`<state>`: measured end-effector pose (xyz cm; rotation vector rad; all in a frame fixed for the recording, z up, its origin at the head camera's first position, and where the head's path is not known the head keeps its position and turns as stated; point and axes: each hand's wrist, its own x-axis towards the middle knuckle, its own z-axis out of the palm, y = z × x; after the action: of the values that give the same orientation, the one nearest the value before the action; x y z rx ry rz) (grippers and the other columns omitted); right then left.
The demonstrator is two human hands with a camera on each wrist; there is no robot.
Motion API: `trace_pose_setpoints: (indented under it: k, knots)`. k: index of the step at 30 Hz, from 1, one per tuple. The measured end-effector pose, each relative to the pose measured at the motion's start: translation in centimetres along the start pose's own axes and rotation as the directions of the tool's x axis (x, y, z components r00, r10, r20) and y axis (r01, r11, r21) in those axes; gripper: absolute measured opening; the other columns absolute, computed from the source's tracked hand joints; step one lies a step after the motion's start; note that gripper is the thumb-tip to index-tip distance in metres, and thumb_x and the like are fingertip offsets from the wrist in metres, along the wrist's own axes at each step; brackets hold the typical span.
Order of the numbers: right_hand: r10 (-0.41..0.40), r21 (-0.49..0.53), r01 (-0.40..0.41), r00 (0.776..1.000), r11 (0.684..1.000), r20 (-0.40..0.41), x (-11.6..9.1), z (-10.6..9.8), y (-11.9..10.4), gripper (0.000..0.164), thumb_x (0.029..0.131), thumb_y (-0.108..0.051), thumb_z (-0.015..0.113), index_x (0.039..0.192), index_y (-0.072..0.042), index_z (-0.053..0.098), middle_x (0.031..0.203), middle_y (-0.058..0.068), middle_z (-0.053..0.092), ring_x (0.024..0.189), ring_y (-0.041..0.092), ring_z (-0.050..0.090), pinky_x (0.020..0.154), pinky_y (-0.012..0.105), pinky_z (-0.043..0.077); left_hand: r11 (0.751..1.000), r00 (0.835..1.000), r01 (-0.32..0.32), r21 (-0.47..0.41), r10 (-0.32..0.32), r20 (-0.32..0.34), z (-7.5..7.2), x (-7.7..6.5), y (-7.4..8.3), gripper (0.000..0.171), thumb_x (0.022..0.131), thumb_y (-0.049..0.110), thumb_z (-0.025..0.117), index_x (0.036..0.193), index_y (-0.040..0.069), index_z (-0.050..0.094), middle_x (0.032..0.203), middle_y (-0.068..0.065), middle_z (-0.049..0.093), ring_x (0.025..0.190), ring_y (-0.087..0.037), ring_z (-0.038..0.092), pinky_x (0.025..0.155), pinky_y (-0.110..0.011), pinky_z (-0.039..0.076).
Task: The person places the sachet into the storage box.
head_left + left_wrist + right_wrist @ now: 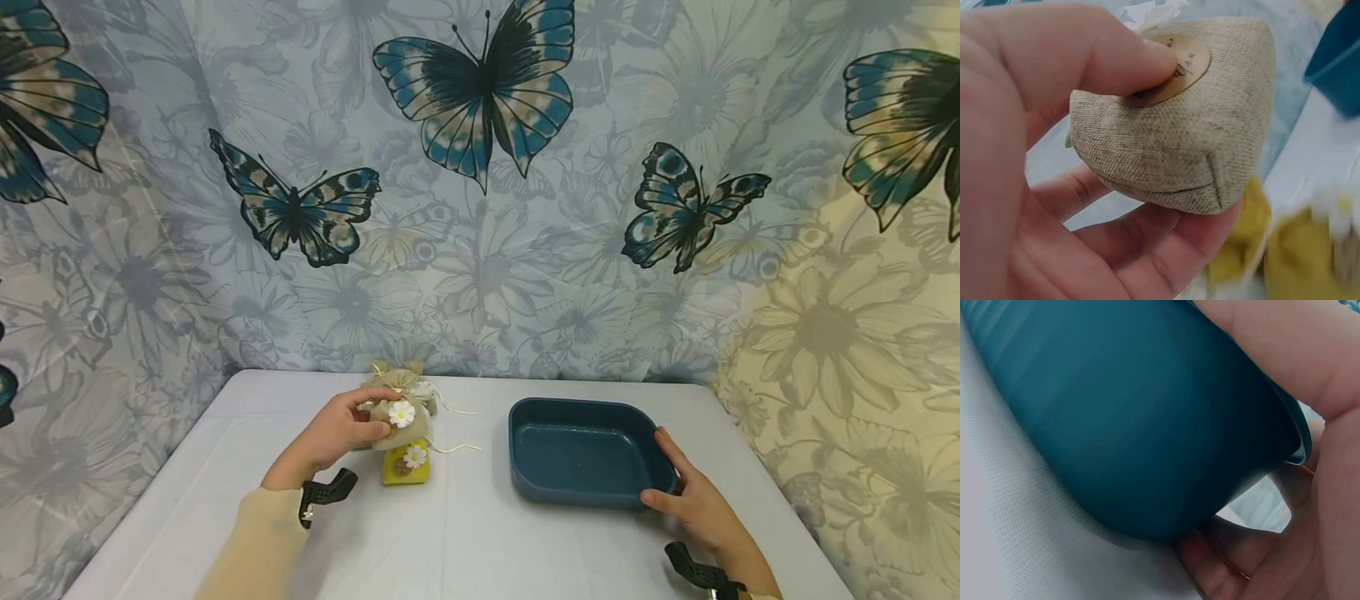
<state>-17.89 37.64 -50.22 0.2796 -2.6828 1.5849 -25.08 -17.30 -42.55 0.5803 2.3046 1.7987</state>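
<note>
A small beige burlap pouch (408,433) with a white daisy on its front is held in my left hand (333,433), above the left middle of the table. Seen close in the left wrist view, the thumb presses on the round tan label (1194,65) of the pouch while the fingers curl under it. A dark teal rectangular basin (577,497) stands on the table to the right, its inside bare. My right hand (705,504) grips the basin's right end, thumb at the near rim. In the right wrist view, fingers (1229,550) reach beneath the basin's curved wall.
Below the held pouch lies a yellow pouch (390,477) with a daisy. More tan pouches (393,377) with thin cords sit just behind it. A white cloth (472,542) covers the table, and a butterfly-print curtain (495,275) hangs along its back and sides.
</note>
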Motion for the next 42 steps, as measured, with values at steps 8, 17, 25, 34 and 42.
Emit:
trace_pose_setpoints:
  k: [8,17,25,34,42]
  knots:
    - [0.005,-0.028,-0.005,1.0,1.0,-0.002,-0.1,-0.1,0.3,0.097,0.089,-0.011,0.075,0.162,-0.014,0.011,0.165,0.009,0.003,0.145,0.04,0.004,0.091,0.001,0.02,0.999,0.997,-0.027,-0.027,0.029,0.078,3.4,3.6,2.8,0.044,0.087,0.008,0.075,0.129,0.012,0.067,0.139,-0.012,0.051,0.087,-0.025,0.061,0.07,-0.038,0.053]
    - [0.014,-0.01,-0.014,1.0,1.0,0.004,0.0,-0.1,0.3,0.097,0.089,-0.011,0.075,0.162,-0.014,0.011,0.166,0.008,0.002,0.144,0.044,0.006,0.09,0.002,0.022,0.998,0.978,-0.047,-0.052,0.057,0.2,7.3,6.5,5.3,0.042,0.088,0.008,0.075,0.128,0.019,0.068,0.132,-0.006,0.056,0.097,-0.026,0.066,0.075,-0.038,0.055]
    - [0.018,-0.026,-0.018,1.0,0.999,0.006,0.2,-0.2,0.4,0.097,0.09,-0.013,0.076,0.162,-0.017,0.011,0.166,0.006,0.002,0.144,0.043,0.008,0.09,0.003,0.024,0.997,0.959,-0.082,-0.01,0.082,0.27,10.6,8.7,5.3,0.041,0.09,0.005,0.072,0.127,0.022,0.068,0.139,-0.001,0.051,0.09,-0.021,0.063,0.062,-0.033,0.043]
    - [0.016,-0.011,-0.016,1.0,1.0,0.016,0.2,-0.1,0.3,0.095,0.091,-0.011,0.074,0.162,-0.016,0.01,0.166,0.008,0.002,0.144,0.044,0.007,0.09,0.003,0.025,0.997,0.966,-0.075,0.017,0.068,0.249,13.6,10.7,3.9,0.04,0.09,0.004,0.073,0.125,0.024,0.069,0.139,0.002,0.051,0.092,-0.02,0.062,0.064,-0.034,0.046]
    - [0.022,-0.022,-0.022,1.0,1.0,0.017,0.0,-0.2,0.3,0.094,0.091,-0.012,0.073,0.162,-0.019,0.011,0.166,0.006,0.003,0.145,0.042,0.006,0.097,0.009,0.027,0.994,0.977,-0.05,0.096,0.028,0.213,15.5,11.4,2.9,0.04,0.088,0.007,0.076,0.121,0.028,0.071,0.133,0.008,0.054,0.1,-0.021,0.057,0.075,-0.039,0.052]
